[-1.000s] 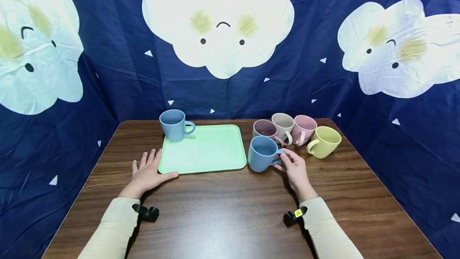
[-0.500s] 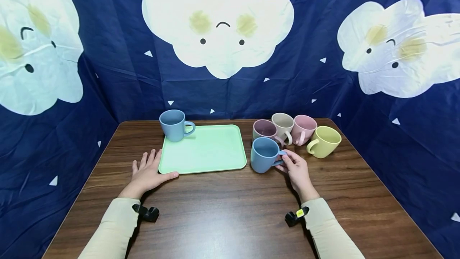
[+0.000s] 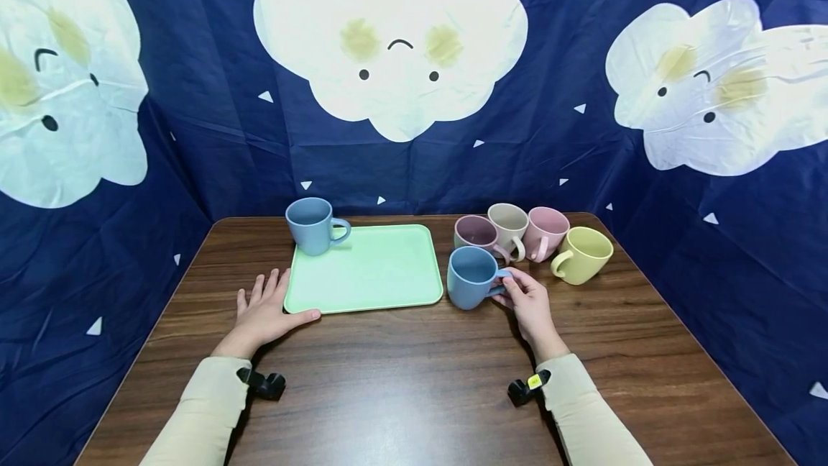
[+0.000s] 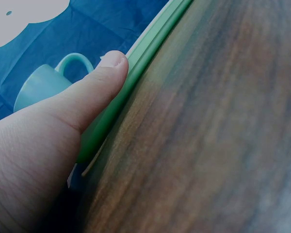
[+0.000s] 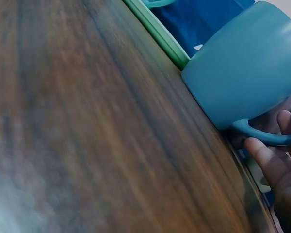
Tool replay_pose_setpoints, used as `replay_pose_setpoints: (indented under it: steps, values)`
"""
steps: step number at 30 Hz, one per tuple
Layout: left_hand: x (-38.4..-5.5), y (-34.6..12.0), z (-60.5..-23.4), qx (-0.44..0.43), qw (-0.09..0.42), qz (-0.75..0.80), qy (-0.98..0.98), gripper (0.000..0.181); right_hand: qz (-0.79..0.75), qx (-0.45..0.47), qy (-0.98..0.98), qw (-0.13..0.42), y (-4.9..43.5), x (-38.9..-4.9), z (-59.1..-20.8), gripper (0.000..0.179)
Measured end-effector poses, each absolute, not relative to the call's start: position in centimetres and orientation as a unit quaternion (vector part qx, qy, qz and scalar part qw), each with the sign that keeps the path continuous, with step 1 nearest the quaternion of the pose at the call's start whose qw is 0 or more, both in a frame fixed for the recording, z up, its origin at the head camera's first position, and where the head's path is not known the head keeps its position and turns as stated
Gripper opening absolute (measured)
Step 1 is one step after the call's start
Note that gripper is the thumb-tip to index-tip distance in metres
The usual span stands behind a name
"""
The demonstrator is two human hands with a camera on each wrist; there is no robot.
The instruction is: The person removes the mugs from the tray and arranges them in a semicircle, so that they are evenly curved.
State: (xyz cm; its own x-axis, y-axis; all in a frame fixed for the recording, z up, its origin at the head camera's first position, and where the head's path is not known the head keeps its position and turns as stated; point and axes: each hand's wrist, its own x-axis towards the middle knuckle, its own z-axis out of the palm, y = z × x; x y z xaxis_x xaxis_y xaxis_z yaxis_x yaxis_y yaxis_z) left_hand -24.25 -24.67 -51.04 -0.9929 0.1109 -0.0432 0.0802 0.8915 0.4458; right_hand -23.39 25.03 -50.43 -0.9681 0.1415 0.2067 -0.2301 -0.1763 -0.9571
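Note:
My right hand (image 3: pixel 530 308) grips the handle of a blue mug (image 3: pixel 470 279), which stands upright just right of the green tray (image 3: pixel 369 272). In the right wrist view the same mug's side (image 5: pixel 247 63) fills the upper right, with fingers (image 5: pixel 266 158) at its handle. My left hand (image 3: pixel 261 315) lies with fingers spread at the tray's near left corner, its thumb along the front rim. The left wrist view shows that thumb (image 4: pixel 97 87) against the tray's green edge (image 4: pixel 136 73). Another blue mug (image 3: pixel 313 229) stands on the tray's far left corner, handle to the right.
Behind the gripped mug stand a purple mug (image 3: pixel 475 230), a beige mug (image 3: pixel 507 221), a pink mug (image 3: pixel 546 229) and a yellow mug (image 3: pixel 585 254), close together. The wooden table (image 3: pixel 401 380) ends at a blue cloth backdrop (image 3: pixel 414 178) printed with clouds.
The blue mug in my right hand shifted slightly right, then back left toward the tray. My left hand, the tray and the other mugs stay in place.

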Motion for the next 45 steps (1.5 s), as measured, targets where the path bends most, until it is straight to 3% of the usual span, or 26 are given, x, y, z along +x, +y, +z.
replay_pose_setpoints:
  steps: [34, 45]
  values:
    - [-24.3, -24.7, -51.0, 0.049, 0.036, 0.227, 0.972, 0.129, 0.761, 0.026, -0.636, 0.125, 24.9, -23.7, -50.5, 0.038]
    - [-24.4, -25.0, -51.3, 0.049, 0.036, 0.227, 0.972, 0.13, 0.713, 0.117, -0.623, 0.3, 24.0, -23.9, -46.3, 0.022]
